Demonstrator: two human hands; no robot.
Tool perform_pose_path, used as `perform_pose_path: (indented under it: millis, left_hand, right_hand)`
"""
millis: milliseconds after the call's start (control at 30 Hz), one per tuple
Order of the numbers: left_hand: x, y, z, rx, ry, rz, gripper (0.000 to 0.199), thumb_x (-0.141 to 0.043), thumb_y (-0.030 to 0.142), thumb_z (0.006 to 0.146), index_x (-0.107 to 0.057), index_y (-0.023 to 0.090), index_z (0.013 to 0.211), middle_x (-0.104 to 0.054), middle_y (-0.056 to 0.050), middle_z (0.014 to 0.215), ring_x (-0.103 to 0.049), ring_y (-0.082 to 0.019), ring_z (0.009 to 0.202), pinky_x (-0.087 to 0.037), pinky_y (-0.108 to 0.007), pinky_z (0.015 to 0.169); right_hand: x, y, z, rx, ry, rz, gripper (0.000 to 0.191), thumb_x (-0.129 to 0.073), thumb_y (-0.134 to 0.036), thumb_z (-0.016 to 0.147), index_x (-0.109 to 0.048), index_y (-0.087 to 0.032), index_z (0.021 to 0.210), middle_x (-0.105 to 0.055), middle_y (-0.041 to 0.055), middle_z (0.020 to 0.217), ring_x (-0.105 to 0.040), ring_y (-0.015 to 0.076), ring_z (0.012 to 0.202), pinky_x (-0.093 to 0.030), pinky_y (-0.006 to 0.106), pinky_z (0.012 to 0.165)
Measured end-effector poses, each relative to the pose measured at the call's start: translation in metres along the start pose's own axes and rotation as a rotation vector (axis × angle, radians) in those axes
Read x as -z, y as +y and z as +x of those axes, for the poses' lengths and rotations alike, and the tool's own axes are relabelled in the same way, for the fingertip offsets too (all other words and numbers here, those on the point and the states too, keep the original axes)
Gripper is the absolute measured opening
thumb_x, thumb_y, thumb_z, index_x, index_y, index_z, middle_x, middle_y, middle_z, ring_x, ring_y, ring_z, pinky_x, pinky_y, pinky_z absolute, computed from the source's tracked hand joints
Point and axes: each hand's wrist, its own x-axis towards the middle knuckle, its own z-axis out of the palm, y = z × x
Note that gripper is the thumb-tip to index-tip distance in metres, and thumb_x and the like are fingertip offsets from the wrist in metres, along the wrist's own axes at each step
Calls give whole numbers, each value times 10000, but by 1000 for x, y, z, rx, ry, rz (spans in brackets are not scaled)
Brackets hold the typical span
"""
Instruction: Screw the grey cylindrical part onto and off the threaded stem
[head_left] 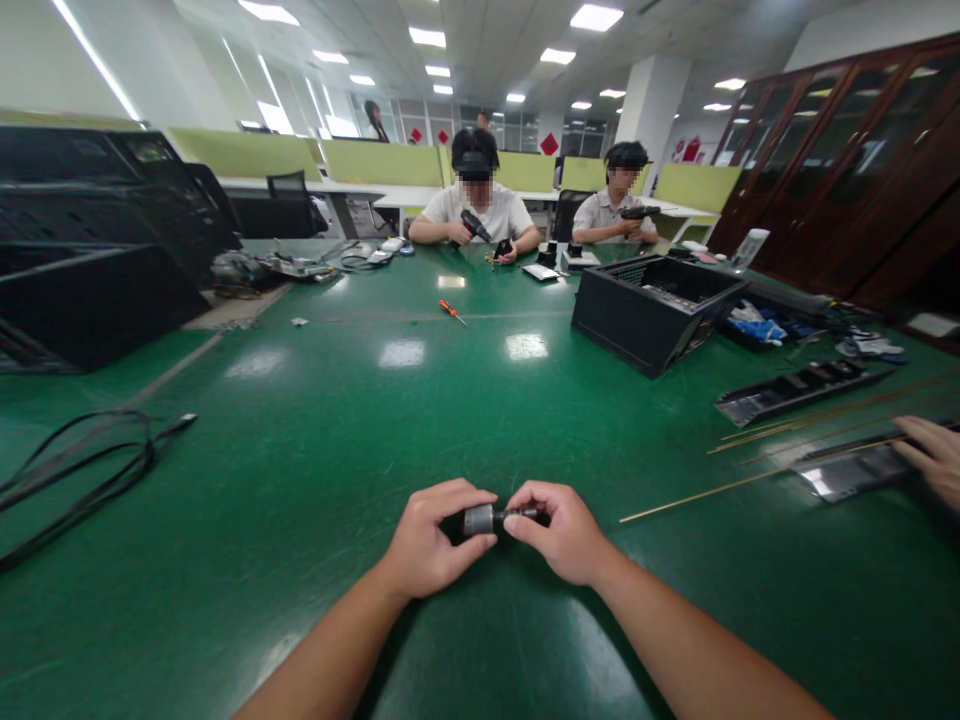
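Note:
My left hand [439, 540] grips a short grey metal cylinder [479, 519] between thumb and fingers, low in the middle of the head view. A thin dark shaft [527, 513] extends from the cylinder's right end. My right hand [559, 530] pinches this shaft between thumb and forefinger. Cylinder and shaft lie in one line, roughly level, just above the green tabletop [337, 450]. What kind of part this is, I cannot make out for sure. My fingers hide some of both ends.
An orange screwdriver [450, 311] lies farther off. To the right stand a black computer case [637, 310], thin brass-coloured rods [690, 503] and another person's hand [934, 455]. Black cables [97, 480] lie at left. Across the table, two people hold power drills.

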Motion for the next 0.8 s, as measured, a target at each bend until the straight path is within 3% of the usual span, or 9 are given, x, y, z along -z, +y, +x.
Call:
perform_pose_path:
  millis: [800]
  left_hand:
    - [3, 3, 3, 34, 13, 10, 266, -741, 277, 775, -726, 182, 1023, -722, -61, 851, -662, -177, 737, -502, -279, 682]
  right_hand:
    - [-3, -2, -1, -35, 31, -27, 108, -635, -278, 843, -632, -170, 840, -556, -33, 637, -492, 114, 580, -374, 229, 560]
